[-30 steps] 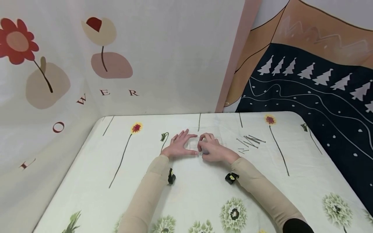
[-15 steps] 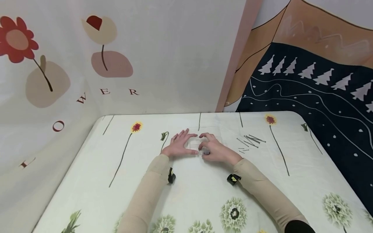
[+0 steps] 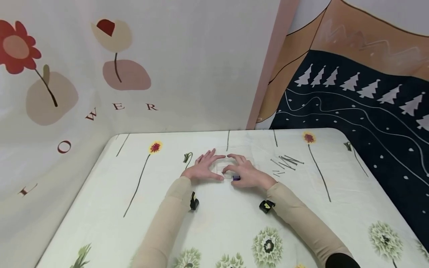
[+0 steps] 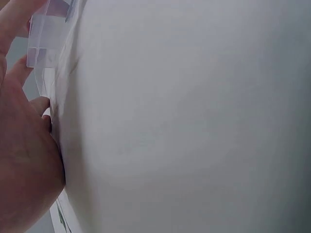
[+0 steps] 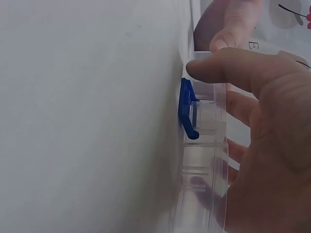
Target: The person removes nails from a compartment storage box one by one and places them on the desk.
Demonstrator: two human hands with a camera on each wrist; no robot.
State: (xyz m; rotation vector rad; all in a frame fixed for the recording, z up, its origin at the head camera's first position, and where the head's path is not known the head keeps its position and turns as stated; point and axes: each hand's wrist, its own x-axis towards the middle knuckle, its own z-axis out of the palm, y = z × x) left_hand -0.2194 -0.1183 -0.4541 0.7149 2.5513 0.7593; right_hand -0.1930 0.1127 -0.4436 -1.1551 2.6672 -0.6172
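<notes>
A clear plastic compartment box lies on the white floral tablecloth between both hands. On its near side a blue latch stands out at an angle from the wall; in the head view it is a small dark blue patch. My left hand lies spread at the box's left end, fingers and thumb fairly straight. In the right wrist view its thumb reaches the far end of the box. My right hand arches over the right part, with its thumb above the latch, apart from it. The box's inside is hard to make out.
Several long nails lie loose on the cloth to the right of the right hand. A few shorter nails lie in front of them. A printed white wall cloth hangs behind the table, with a dark patterned one at right.
My right hand's fingers have spread, and its thumb side has shifted left. Blue shows under that hand where a greyish patch was. The left hand stays beside the box; the view shifted slightly.
</notes>
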